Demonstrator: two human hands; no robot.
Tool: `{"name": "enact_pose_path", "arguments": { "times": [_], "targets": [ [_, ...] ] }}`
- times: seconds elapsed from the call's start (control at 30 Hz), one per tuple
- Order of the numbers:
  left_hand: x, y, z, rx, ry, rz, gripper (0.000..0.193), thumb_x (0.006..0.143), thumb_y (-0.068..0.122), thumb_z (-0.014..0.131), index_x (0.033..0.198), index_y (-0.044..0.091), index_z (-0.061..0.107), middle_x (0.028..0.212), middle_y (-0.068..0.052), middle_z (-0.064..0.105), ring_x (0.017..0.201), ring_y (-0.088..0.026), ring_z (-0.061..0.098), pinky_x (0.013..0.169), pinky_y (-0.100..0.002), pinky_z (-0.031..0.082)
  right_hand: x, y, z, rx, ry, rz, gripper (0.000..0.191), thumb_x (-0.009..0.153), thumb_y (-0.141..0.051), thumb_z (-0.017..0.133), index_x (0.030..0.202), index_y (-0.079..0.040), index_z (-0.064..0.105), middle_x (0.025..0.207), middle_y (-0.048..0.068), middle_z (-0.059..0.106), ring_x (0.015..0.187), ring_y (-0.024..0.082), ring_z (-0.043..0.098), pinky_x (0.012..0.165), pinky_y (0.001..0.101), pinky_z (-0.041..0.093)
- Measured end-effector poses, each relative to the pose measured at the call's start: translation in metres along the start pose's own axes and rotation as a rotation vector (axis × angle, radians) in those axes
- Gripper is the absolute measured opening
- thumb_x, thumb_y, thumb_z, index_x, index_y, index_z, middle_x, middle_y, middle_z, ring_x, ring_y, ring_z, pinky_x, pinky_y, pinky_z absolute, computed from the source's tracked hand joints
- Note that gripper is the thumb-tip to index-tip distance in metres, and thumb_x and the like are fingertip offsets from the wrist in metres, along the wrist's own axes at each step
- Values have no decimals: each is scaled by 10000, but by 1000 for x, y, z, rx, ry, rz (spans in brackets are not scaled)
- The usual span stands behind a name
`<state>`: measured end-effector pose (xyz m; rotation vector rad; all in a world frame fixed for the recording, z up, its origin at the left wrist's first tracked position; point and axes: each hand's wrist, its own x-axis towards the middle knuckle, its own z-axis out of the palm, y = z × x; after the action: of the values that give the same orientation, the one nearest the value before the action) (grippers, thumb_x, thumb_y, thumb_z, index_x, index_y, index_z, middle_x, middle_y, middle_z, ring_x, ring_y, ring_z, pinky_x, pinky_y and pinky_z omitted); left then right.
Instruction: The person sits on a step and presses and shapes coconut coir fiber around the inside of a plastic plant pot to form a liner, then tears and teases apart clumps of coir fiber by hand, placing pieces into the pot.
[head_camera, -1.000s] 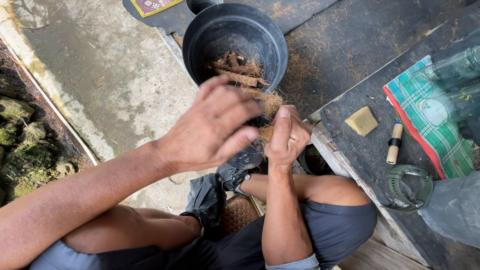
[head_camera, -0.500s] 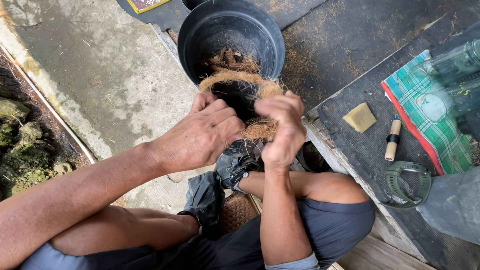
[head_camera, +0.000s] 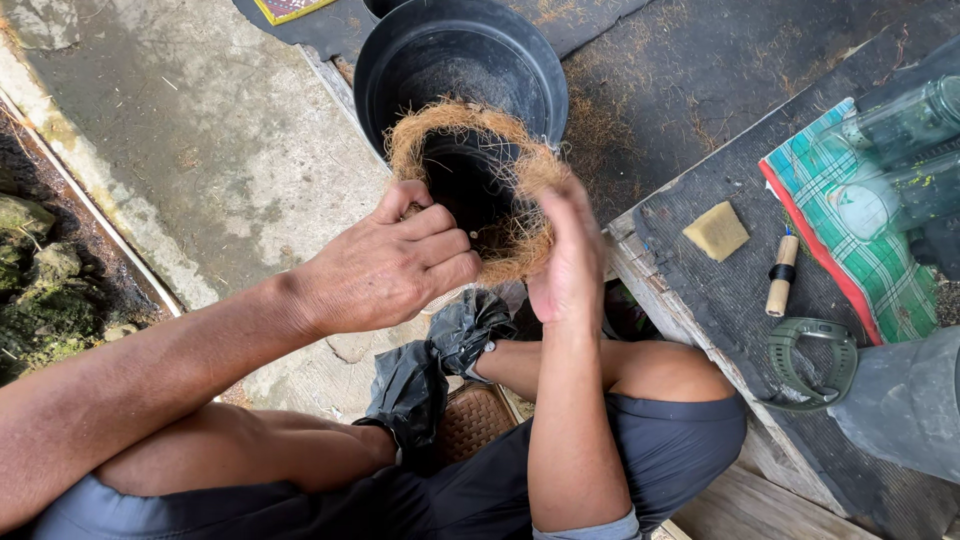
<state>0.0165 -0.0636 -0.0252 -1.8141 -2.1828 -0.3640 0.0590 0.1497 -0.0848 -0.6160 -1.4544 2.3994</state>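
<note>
Nearest the camera, the person sits with knees bent, dark shorts over the thighs; a crumpled black plastic bag (head_camera: 440, 360) lies between the legs, above a brown woven mat (head_camera: 470, 425); just beyond, both hands are raised to a small black pot (head_camera: 470, 195) wrapped in a ring of brown coconut fibre (head_camera: 460, 125); the left hand (head_camera: 390, 265) grips the pot's near-left side, fingers (head_camera: 440, 245) curled together and clamped on the rim and fibre, thumb up along the edge; the right hand (head_camera: 565, 260) presses flat against the pot's right side, fingers held together and straight, cupping the fibre to the wall rather than closing round it; the small pot is held in the air, tilted with its mouth toward the camera, directly in front of a larger black pot (head_camera: 520, 60) that stands on the ground behind it; to the right, on a dark worktop (head_camera: 700, 170), lie a yellow sponge (head_camera: 716, 231), a short wooden handle (head_camera: 780, 275), a green strap-like ring (head_camera: 810, 360) and a green checked cloth (head_camera: 860, 240); to the far left, grey concrete floor (head_camera: 190, 150) borders mossy stones (head_camera: 40, 290).
</note>
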Motion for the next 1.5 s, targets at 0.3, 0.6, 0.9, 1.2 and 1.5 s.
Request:
{"name": "enact_pose_path", "arguments": {
  "times": [0.3,0.6,0.9,1.2,1.5],
  "targets": [
    [-3,-14,17,331,-115,12,315,970,273,635,1273,192,613,1251,-22,611,1391,-219,478,1249,-557,250,9,31,-1,-40,-45,-105,489,964,79,477,1448,66,544,1183,129,707,961,138,655,837,268,549],
    [6,-40,49,-892,162,-1193,1094,825,830,471,1631,199,86,1647,-217,142,1528,-448,218,1185,-679,239,15,32,2,-207,98,-208,503,968,93,456,1461,7,516,1170,119,707,680,30,548,556,197,464],
    [-12,-15,99,-1717,365,-1138,1169,732,771,630,1628,192,150,1624,-221,313,1516,-424,311,1174,-666,322,7,47,-5,-282,150,-168,483,929,93,452,1386,-23,555,1121,103,702,587,51,467,461,219,386],
    [-32,-1,99,-1612,546,-1014,1110,771,577,757,1636,113,238,1630,-217,352,1521,-361,347,1254,-569,264,3,62,-1,-240,79,-462,439,1006,14,439,1429,17,556,1336,139,649,1190,195,629,1078,347,490],
    [-40,-5,87,-1210,282,-1125,998,692,413,695,1579,176,305,1465,-199,457,1443,-359,428,1185,-590,376,9,51,-10,-202,19,-315,745,965,-407,541,1567,20,442,1640,205,437,1451,273,402,1241,448,246]
  ]
}}
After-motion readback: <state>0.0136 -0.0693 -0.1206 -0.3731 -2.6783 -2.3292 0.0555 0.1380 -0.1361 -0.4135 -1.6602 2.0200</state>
